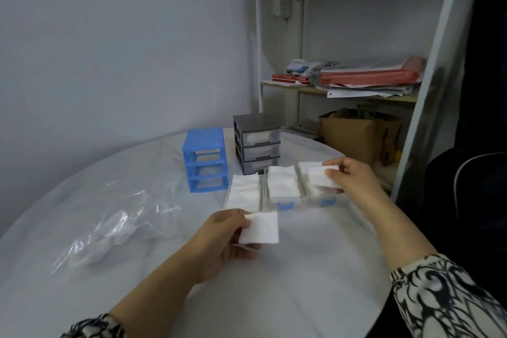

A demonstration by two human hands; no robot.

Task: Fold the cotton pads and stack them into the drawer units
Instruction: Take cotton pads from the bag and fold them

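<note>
A round white desk (301, 282) fills the lower view; its near and left edges run out of the picture. Behind it, a shelf (343, 90) carries papers and red folders, its right side cut by a slanted post. On the desk's left lies a crumpled clear plastic bag (109, 222), its contents too hazy to make out. Farther back stand a blue drawer unit (204, 163) with its drawer bays standing hollow, and a grey drawer unit (256, 143) beside it, with clear drawers whose white contents are blurred. In front of them three clear drawers (282, 186) lie side by side, each holding stacked white cotton pads; the rightmost is partly hidden by the right hand (354, 175).

That right hand reaches forward over the rightmost drawer, fingers curled, pinching a folded pad (321, 177) by its edge. The left hand (225, 236), nearer the camera and raised above the desk, grips a square cotton pad (260, 228) between thumb and fingers. Both forearms come from patterned black-and-white sleeves (444, 296), cut off at the bottom.
</note>
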